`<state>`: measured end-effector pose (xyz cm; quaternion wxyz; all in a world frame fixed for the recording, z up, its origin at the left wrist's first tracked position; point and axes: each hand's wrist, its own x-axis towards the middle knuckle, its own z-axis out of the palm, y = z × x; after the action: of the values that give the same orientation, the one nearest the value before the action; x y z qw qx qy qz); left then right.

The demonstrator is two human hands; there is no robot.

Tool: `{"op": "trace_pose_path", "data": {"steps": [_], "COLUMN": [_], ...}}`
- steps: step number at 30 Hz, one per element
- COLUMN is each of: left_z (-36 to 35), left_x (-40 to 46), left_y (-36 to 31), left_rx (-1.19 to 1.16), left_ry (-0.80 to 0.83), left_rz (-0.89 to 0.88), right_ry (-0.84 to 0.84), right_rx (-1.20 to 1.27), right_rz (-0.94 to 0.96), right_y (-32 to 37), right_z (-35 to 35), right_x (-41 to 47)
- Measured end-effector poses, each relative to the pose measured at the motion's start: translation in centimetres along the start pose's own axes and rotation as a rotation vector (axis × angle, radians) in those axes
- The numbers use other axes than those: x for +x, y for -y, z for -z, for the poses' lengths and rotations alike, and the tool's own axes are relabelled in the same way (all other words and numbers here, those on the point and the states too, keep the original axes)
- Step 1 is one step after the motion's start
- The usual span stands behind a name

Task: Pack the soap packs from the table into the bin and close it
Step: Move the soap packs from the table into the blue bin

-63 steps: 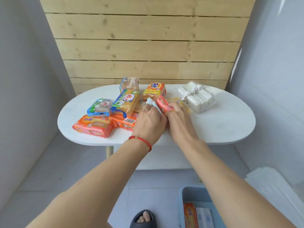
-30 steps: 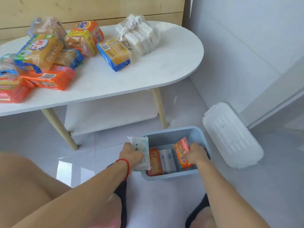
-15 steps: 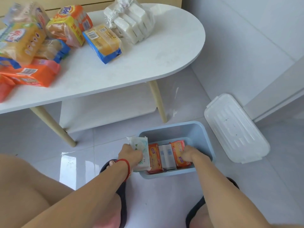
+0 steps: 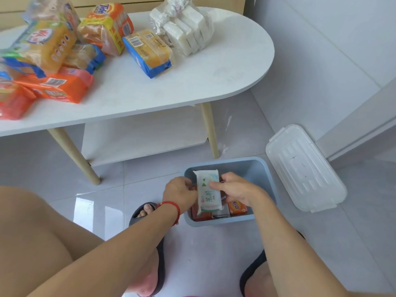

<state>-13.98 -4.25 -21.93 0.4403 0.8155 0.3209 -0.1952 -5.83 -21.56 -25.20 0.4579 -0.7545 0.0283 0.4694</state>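
Since half a second ago the white pack [image 4: 209, 192] has shifted from the bin's left edge to over its middle, and the right hand [image 4: 236, 189] has let go of the orange pack [image 4: 237, 207], now lying in the bin [image 4: 260, 172]. Both hands pinch the white pack: left hand [image 4: 180, 192] at its left edge, right at its right. A few packs are binned; many remain on the table [image 4: 214, 82]. Lid [image 4: 304, 168] lies on the floor beside the bin.
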Motion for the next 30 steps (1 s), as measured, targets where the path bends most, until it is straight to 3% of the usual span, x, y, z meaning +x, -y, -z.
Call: {"op": "trace_pose_path", "data": {"steps": [1,3,8,16,22,26,30], "left_z": [0.3,0.7,-0.2,-0.2,0.4,3.2,9.4], "left_x": [0.1,0.2,0.2,0.6,0.4,-0.7,-3.9], "left_y": [0.4,1.4,3.3,3.5,3.1,0.4,-3.4], "left_rx": [0.109,0.202,0.13,0.076,0.095,0.182,0.104], "left_ry": [-0.099,-0.137,0.049,0.062,0.075,-0.119,-0.29], "left_rz": [-0.031,-0.03,0.051,0.074,0.096,-0.03,-0.292], "right_ry": [-0.064,-0.152,-0.119,-0.223,-0.128,-0.11,0.044], "right_rx": [-0.108,-0.314,-0.417,-0.646,-0.738,-0.681,-0.468], "right_rz": [-0.023,-0.063,-0.103,-0.075,-0.105,-0.082,0.14], "right_y": [-0.6,-1.8,-2.9,-2.5,-1.4,3.2,11.5], "right_z": [0.0,-0.3,-3.3,-6.1,-4.8,-3.3,-3.4], "right_x": [0.6,1.7,3.9,6.1,4.8,1.6,-3.5]}}
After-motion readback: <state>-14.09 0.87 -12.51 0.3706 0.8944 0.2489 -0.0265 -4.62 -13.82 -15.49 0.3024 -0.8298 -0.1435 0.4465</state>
